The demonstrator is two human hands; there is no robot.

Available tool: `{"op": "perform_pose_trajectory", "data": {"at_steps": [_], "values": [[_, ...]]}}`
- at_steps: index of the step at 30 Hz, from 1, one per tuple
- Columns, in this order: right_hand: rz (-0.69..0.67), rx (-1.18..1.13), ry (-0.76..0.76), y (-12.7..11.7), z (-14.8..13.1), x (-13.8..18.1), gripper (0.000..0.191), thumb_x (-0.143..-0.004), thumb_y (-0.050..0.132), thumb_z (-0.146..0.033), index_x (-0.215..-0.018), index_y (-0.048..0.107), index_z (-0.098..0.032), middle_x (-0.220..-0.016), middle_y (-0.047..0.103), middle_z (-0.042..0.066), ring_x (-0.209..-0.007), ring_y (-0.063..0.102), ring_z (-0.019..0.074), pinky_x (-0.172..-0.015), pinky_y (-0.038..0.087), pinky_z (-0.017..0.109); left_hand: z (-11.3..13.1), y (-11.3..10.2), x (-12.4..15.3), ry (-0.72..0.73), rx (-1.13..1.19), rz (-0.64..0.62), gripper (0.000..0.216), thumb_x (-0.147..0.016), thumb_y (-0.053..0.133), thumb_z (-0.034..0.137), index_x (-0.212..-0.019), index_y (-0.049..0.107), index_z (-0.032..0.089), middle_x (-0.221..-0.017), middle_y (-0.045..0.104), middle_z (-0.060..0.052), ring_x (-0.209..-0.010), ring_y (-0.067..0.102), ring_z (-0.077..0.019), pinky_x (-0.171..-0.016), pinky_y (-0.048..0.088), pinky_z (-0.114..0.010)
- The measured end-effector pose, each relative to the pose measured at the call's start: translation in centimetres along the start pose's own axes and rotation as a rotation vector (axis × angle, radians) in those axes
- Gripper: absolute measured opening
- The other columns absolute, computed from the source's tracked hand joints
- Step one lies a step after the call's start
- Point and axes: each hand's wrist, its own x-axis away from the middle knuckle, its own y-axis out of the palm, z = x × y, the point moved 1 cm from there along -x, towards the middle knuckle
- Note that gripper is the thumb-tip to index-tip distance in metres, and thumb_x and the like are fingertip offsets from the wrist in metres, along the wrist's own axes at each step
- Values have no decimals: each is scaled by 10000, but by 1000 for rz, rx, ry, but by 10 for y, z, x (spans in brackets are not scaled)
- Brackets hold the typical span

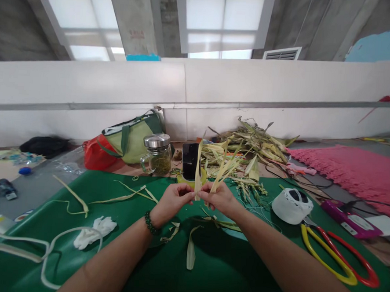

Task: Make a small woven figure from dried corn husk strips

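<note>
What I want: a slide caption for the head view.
Dry leaf strips pinched in left grip and right grip over a green sheet, lidded jar behind, scissors to the right.

Phone (189,161) partly behind husk strip (198,175)

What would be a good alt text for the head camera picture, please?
A person's left hand and right hand meet, holding pale leaf strips above a green table cover. Behind them are a phone, a lidded glass jar and a leaf heap; scissors lie at right.
</note>
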Motion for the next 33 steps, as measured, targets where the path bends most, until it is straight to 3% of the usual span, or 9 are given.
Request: {"op": "perform_pose_trajectory", "data": {"at_steps": [14, 22, 26, 30, 33], "values": [[-43, 107, -104, 0, 8, 1, 248, -691, 630, -348, -555, 525, -170, -417, 437, -64, -319, 374, 51, -325, 297, 178, 0, 0, 1, 38, -113, 10, 158, -639, 664, 251, -545, 599, 142, -516, 576, -3, -499, 523, -127, -503, 389, -224], [-49, 192, -198, 2, 11, 3, 203, -744, 531, -281, -579, 460, -186, -452, 382, -76, -366, 389, 59, -384, 313, 179, -1, 4, 7, 248, -488, 129, 172, -710, 553, 195, -544, 546, 153, -542, 554, -3, -542, 478, -127, -521, 346, -230], [-16, 266, -308, 4, 15, 6, 177, -763, 482, -247, -601, 444, -190, -510, 428, -56, -446, 436, 78, -445, 332, 187, -4, 4, 8, 310, -578, 154, 158, -718, 530, 163, -566, 568, 155, -566, 575, -15, -560, 495, -137, -545, 358, -240], [21, 369, -340, 7, 17, 6, 108, -724, 476, -177, -616, 476, -185, -532, 477, -41, -490, 447, 89, -467, 328, 184, 0, 8, 11, 316, -501, 110, 155, -741, 530, 176, -612, 615, 161, -624, 619, -35, -613, 528, -157, -598, 386, -264], [73, 292, -231, 5, 20, 1, 95, -671, 513, -187, -579, 492, -177, -503, 478, -42, -472, 430, 86, -442, 314, 181, 8, 10, 16, 257, -246, -37, 167, -748, 597, 254, -613, 616, 157, -647, 631, -45, -603, 528, -148, -585, 398, -257]]}}
